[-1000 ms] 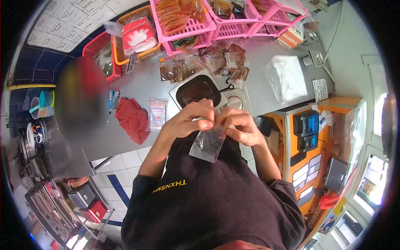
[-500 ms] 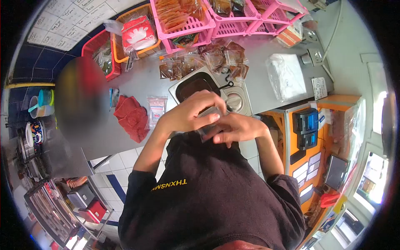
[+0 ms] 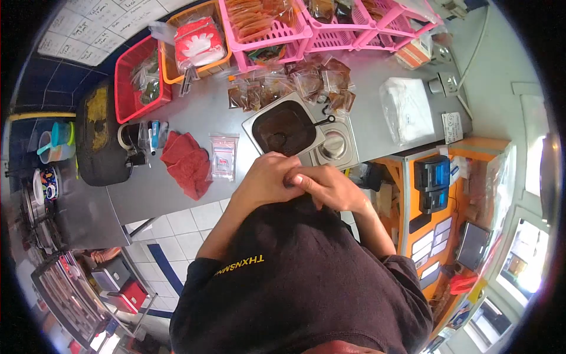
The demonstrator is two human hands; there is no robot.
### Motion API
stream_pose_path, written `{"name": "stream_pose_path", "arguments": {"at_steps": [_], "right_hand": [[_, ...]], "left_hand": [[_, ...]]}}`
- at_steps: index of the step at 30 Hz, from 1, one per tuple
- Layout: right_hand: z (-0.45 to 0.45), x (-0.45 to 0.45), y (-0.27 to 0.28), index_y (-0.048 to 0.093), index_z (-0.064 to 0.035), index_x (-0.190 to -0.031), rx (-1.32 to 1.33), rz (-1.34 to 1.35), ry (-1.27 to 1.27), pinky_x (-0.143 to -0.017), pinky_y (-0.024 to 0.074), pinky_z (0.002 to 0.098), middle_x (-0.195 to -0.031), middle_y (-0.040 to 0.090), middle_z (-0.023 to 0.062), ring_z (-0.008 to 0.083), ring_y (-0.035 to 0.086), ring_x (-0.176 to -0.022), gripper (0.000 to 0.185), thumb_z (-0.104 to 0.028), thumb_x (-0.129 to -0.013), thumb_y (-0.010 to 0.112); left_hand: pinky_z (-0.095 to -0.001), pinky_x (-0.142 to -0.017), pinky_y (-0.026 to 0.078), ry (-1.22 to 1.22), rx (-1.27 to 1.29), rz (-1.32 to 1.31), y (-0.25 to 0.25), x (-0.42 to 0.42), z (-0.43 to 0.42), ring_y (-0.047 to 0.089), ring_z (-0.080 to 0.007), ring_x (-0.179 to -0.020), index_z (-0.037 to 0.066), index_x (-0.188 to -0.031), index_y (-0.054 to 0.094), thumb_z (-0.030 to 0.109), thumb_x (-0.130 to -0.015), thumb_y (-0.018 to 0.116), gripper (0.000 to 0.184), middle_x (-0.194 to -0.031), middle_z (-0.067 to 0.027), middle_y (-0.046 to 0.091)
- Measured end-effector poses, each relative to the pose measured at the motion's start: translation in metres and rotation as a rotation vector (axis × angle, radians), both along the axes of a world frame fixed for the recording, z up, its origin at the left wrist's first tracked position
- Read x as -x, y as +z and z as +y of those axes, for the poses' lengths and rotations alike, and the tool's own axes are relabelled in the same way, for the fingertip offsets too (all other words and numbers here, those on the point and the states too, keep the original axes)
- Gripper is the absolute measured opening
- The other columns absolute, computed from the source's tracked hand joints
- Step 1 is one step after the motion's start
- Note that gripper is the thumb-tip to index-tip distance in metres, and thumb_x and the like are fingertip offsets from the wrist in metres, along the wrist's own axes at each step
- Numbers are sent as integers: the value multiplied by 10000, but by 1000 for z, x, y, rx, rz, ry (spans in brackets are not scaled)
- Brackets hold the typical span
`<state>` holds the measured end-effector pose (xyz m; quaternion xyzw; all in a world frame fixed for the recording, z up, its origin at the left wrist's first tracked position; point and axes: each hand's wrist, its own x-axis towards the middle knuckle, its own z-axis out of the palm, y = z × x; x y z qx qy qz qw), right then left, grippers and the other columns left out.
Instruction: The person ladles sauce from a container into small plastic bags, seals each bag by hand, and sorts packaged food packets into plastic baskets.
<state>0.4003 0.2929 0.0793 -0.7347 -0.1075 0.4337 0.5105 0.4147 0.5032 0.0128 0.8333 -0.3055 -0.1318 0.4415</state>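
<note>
The left hand (image 3: 268, 182) and right hand (image 3: 330, 186) are pressed together in front of the black T-shirt (image 3: 300, 277), fingers overlapping and right thumb uppermost; whether anything lies between the palms I cannot tell. Just beyond them, on the metal counter (image 3: 368, 97), sits a square steel pan (image 3: 317, 138) of dark brown liquid (image 3: 277, 121), a ring-ended black handle (image 3: 322, 122) reaching over its right side. Touching or just beside the pan on the right is a second steel container (image 3: 335, 147), round and shiny at its middle. Behind the pan, small clear sachets (image 3: 306, 81) of brown sauce lie heaped below the pink plastic racks (image 3: 339, 38). To the left of the pan are a pack of clear zip bags (image 3: 223, 158) and, beside it, a crumpled red cloth (image 3: 187, 165); well to the right lies a stack of white plastic bags (image 3: 408, 111)
</note>
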Motion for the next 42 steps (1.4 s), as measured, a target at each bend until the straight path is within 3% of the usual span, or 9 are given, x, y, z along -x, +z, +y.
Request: {"name": "stream_pose_path", "arguments": {"at_steps": [3,4,5,8,12,15,17,26,42], "right_hand": [[-1,5,-8,677,32,-1133,-64,-172,-617,-566,491,289,-867,721,81,101,610,-615,278,-225,-1037,634],[-6,2,-24,664,33,-1154,28,-286,-775,-557,477,272,-890,730,85,98,616,-627,309,-249,-1031,643],[-12,-10,-40,661,34,-1163,99,-468,-884,-513,431,260,-823,691,58,81,575,-598,333,-265,-1018,676],[-31,-36,-100,671,34,-1146,67,-269,-1150,-479,379,251,-733,623,18,71,516,-555,358,-289,-999,717],[-32,-51,-139,681,28,-1129,-204,-4,-1155,-465,350,244,-684,566,-14,68,482,-529,339,-281,-998,727],[-29,-58,-153,700,9,-1123,-221,-56,-1029,-476,354,235,-709,607,-3,70,494,-533,299,-271,-1018,698],[-29,-59,-153,715,-8,-1114,15,-271,-818,-501,383,233,-766,669,18,65,515,-557,251,-240,-1042,657],[-48,-59,-122,729,-14,-1145,3,-407,-697,-534,429,232,-941,763,66,53,529,-590,202,-139,-1053,601],[-56,-60,-134,712,-13,-1148,-17,-30,-493,-454,380,212,-915,738,62,44,479,-488,299,-268,-1089,567]], "left_hand": [[-420,-790,558,138,54,150,-8,4,14,707,-350,-820,63,-926,636,219,-722,802,305,-842,-129,715],[-415,-785,563,228,83,230,-13,7,20,713,-350,-826,61,-953,649,193,-719,810,314,-866,-135,723],[-335,-761,553,233,129,192,-18,8,27,738,-212,-832,17,-1003,644,100,-772,781,282,-856,-111,718],[-319,-760,545,319,277,291,-38,14,43,708,-165,-807,22,-986,633,108,-793,786,261,-835,-74,690],[-286,-766,537,446,306,317,-60,23,57,654,-112,-819,40,-1011,614,103,-811,798,279,-866,-21,659],[-297,-728,543,534,308,316,-69,26,63,667,-123,-788,27,-1002,615,120,-803,807,292,-839,-53,684],[-295,-731,542,555,305,303,-72,29,66,664,-122,-791,28,-1005,613,115,-804,806,292,-847,-50,686],[-308,-764,546,651,304,244,-76,31,69,684,-137,-842,37,-1026,631,97,-817,787,268,-881,-55,698],[-303,-736,537,661,294,160,-81,37,72,658,-134,-801,32,-1037,623,91,-793,795,304,-823,-56,676]]}}
